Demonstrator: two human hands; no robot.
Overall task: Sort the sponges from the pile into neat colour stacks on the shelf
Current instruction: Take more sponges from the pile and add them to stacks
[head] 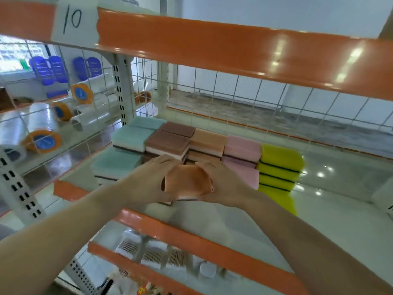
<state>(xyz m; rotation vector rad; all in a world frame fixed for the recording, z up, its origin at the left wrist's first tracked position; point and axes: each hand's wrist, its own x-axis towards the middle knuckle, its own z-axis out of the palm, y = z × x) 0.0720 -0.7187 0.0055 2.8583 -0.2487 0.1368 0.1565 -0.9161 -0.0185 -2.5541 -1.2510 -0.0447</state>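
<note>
On the white shelf (331,188) sponges stand in colour stacks: teal (131,135) at the left, then brown (168,142), orange (207,141), pink (242,147) and yellow (280,160). Another teal sponge (114,165) lies in front of the teal stack. An orange sponge (187,180) sits in front of the orange stack, held between both hands. My left hand (148,179) grips its left side and my right hand (225,184) grips its right side, fingers curled over its far edge. What lies under this sponge is hidden.
An orange-edged shelf (212,50) hangs close overhead, and the orange front rail (191,237) runs below my wrists. A wire mesh panel (85,116) at the left separates off rolls of film (40,133). Packs of small goods (153,254) fill the shelf below.
</note>
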